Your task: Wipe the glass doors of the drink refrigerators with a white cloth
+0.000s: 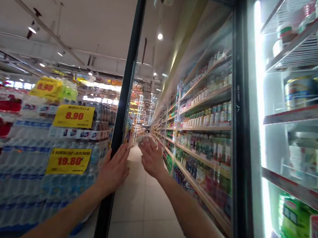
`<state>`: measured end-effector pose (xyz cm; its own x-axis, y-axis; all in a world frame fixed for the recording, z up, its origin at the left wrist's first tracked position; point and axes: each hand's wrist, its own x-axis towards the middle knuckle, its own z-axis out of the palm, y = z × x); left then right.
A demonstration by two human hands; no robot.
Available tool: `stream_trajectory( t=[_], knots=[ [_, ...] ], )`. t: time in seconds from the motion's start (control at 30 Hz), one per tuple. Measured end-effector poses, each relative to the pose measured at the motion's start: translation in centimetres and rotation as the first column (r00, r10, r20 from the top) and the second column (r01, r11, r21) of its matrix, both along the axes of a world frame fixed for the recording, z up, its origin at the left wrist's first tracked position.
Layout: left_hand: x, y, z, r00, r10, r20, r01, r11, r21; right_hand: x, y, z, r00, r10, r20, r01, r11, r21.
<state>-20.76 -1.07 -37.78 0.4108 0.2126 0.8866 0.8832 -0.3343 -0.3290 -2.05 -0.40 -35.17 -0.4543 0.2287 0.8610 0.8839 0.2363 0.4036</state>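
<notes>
The opened glass door (169, 206) of a drinks cooler stands in front of me, with a black frame around its pane. My left hand (114, 172) lies over the door's left upright, fingers stretched out and pointing up, touching the frame and the edge of the glass. My right hand (153, 158) is raised against the middle of the pane. Under its bent fingers is a pale, crumpled cloth (144, 141), mostly covered by the hand and somewhat blurred.
To the right, lit cooler shelves (293, 186) hold cans, bottles and green packs. Stacked bottled water (15, 181) with yellow price signs (73, 116) stands on the left. Through or mirrored in the glass, a tiled aisle floor (129, 207) runs along rows of drinks.
</notes>
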Motion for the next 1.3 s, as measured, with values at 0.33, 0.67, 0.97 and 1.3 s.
stream_trajectory(
  t=[0.33, 0.67, 0.97, 1.3],
  knots=[
    [-2.7, 0.3, 1.1, 0.993, 0.037, 0.110, -0.046, 0.995, 0.083, 8.2, -0.3, 4.2, 0.860, -0.064, -0.507, 0.197, 0.957, 0.213],
    [-2.7, 0.4, 0.5, 0.996, 0.054, 0.077, -0.060, 0.995, 0.083, -2.7, 0.7, -0.7, 0.999, 0.048, -0.019, -0.048, 0.999, 0.023],
    [-1.8, -0.6, 0.1, 0.999, -0.009, 0.052, 0.008, 1.000, 0.008, 8.3, -1.0, -0.3, 0.939, -0.145, -0.312, 0.192, 0.973, 0.125],
    [2.4, -0.6, -1.3, 0.996, -0.082, -0.027, 0.080, 0.996, -0.046, 13.5, -2.2, -2.1, 0.627, -0.155, -0.763, 0.374, 0.920, 0.120]
  ],
)
